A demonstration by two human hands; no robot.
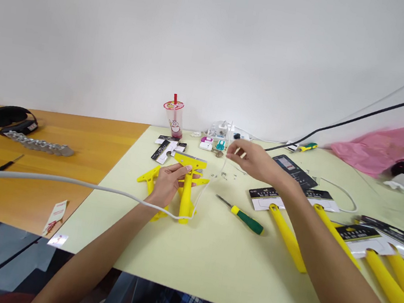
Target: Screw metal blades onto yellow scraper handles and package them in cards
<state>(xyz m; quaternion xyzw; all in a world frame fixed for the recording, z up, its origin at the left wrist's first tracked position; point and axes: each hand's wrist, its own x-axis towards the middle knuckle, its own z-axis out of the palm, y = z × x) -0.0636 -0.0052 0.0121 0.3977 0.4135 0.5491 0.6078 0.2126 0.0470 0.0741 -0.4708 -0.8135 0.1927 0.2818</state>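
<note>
L hand (167,183) pinching yellow scraper (186,201) over surface (171,256); R hand (248,158) has fingers curled by white cable (49,178), can't tell if gripping it. Corner sticker (58,240) looks like "3"; blk/wht pkg cards' (260,202) print too small to read

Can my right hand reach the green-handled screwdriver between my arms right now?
Probably yes: the screwdriver lies uncovered near your right hand, though I can't tell whether that hand is holding something.
</note>
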